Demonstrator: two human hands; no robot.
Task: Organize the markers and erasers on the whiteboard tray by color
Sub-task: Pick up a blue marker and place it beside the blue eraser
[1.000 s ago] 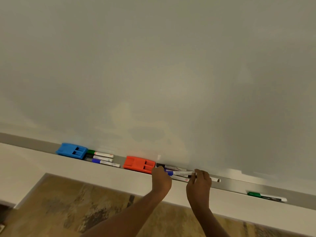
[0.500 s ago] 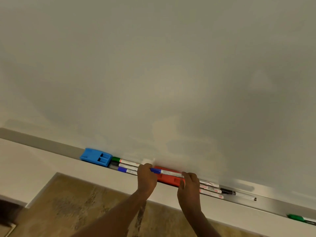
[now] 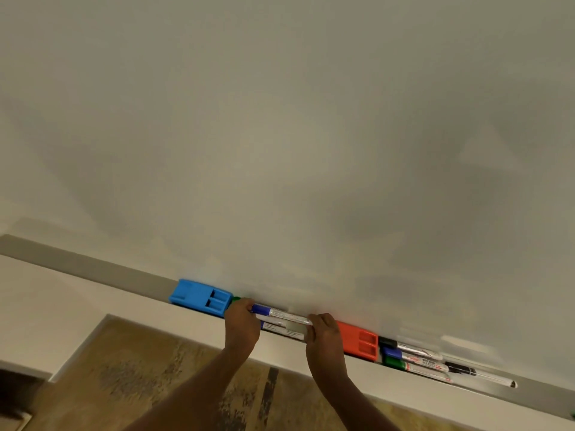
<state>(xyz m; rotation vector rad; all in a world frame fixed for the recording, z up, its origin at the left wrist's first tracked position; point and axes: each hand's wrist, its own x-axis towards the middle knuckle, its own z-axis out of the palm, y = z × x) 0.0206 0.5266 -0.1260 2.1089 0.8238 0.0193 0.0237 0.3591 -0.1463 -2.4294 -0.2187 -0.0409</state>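
1. While a person stands close under a wide whiteboard [image 3: 280, 119], both bare hands reach up to the grey tray [image 3: 93, 269] along its lower edge.
2. The left hand [image 3: 241, 325] curls its fingers round the cap end of a blue-capped marker [image 3: 280, 314].
3. The right hand [image 3: 323, 337] pinches the far end of the same white barrel, so the marker lies level between the two hands, just above the tray.
4. Directly beneath it, a white-barrelled marker [image 3: 283, 330] lies in the tray, its cap end mostly hidden by the left hand.
5. A blue eraser [image 3: 200, 297] sits in the tray just left of the left hand, and a small green cap [image 3: 236, 299] peeks out between them.
6. A red eraser [image 3: 357, 340] sits in the tray just right of the right hand.
7. Right of the red eraser, three markers lie side by side with their caps toward it: a black marker [image 3: 407, 346] nearest the board, a second blue marker [image 3: 407, 357] in the middle, and a green marker [image 3: 413, 368] at the front lip.
8. A thin black pen [image 3: 479, 374] lies farther right along the tray.
9. Below the tray are a pale wall and a brown patterned floor [image 3: 155, 384].
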